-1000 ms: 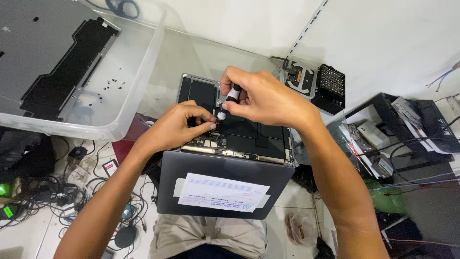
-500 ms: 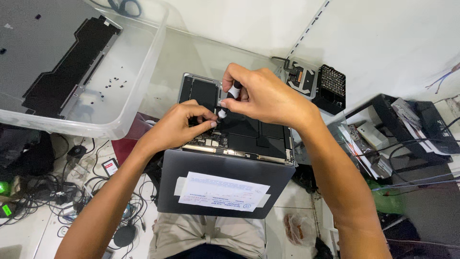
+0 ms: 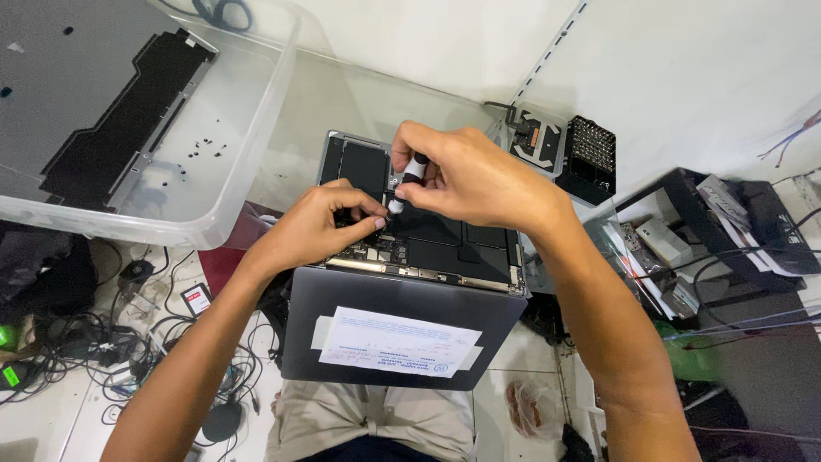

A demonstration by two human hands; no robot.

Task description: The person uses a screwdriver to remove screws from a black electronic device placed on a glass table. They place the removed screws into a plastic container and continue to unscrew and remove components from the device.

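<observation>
An opened laptop (image 3: 445,257) lies upside down in front of me, its black battery cells and circuit board exposed. My right hand (image 3: 470,175) grips a small screwdriver (image 3: 410,174) with a black and white handle, tip pointing down at the board. My left hand (image 3: 321,222) pinches its fingertips together right at the screwdriver's tip, touching the board near the laptop's middle. What lies under the fingertips is hidden. A grey lid part (image 3: 393,329) with a taped white paper label (image 3: 398,342) rests over the laptop's near edge.
A clear plastic bin (image 3: 231,184) at the left holds the laptop's bottom cover (image 3: 77,94) and several loose screws (image 3: 201,147). A black screwdriver-bit case (image 3: 586,158) sits at the right beside a small fan part (image 3: 534,137). Cables (image 3: 128,342) clutter the floor at the left; boxes of parts (image 3: 684,239) stand at the right.
Both hands stay at the same spot on the board. The right hand's fingers have shifted slightly around the screwdriver handle.
</observation>
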